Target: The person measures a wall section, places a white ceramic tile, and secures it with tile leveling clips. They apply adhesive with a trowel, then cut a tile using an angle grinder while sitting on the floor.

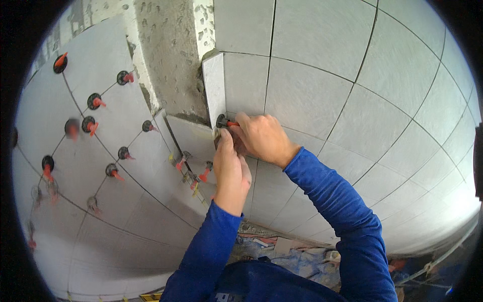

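My right hand (264, 138) is closed on the red handle of a tile leveler (221, 121) with a round black base. The leveler sits at the lower end of a narrow upright tile strip (215, 85), where the strip meets the tiled wall. Just below, my left hand (231, 173) reaches up with its fingers pressed together by the strip's lower edge. What those fingers grip is hidden behind them. Lower left of the strip is a cut grey tile (191, 136), with another red-handled leveler (206, 172) beside my left hand.
Several red-and-black levelers (94, 101) dot the joints of the left tiled wall (141, 176). Bare concrete (168, 55) shows in the corner. Small yellow pieces (193, 185) line the lower corner joint. On the floor lies littered plastic sheeting (302, 264). A cable (445, 256) hangs at lower right.
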Demonstrator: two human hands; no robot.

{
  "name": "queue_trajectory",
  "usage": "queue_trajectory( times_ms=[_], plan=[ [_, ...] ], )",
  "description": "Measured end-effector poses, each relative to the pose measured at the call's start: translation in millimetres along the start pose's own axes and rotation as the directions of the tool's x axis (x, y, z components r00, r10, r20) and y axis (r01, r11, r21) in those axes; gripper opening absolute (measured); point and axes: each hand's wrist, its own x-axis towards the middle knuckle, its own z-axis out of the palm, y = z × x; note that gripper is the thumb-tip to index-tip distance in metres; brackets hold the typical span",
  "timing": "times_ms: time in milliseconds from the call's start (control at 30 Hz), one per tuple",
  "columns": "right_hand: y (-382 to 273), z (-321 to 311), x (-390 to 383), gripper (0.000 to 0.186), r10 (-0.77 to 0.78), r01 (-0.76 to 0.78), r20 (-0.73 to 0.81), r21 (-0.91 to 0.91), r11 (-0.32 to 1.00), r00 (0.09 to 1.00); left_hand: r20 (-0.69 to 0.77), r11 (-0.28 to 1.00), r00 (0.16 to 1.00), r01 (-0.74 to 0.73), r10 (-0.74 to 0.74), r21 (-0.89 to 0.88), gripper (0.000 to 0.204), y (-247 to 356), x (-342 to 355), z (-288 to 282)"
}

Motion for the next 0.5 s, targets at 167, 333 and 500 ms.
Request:
queue_trajectory(
  times_ms=[167,333,500],
  plan=[
    [9.2,-4.3,3.5,0.025,-0.107,0.108,-0.022,0.019,0.994,0.994,-0.026,0.961,0.998,0.049,-0.058,-0.272,0.044,-10.3,20.3,9.6],
    [17.2,0.6,2.3,0.025,-0.196,0.198,-0.054,0.033,0.980,0.979,-0.040,0.955,0.999,-0.012,0.000,-0.295,0.032,-19.9,33.4,4.2],
    [20.5,-1.2,-0.1,0.018,-0.259,0.264,-0.060,0.094,0.960,0.964,-0.216,0.979,0.973,-0.114,0.077,-0.167,0.029,-15.0,37.2,24.0]
  ],
)
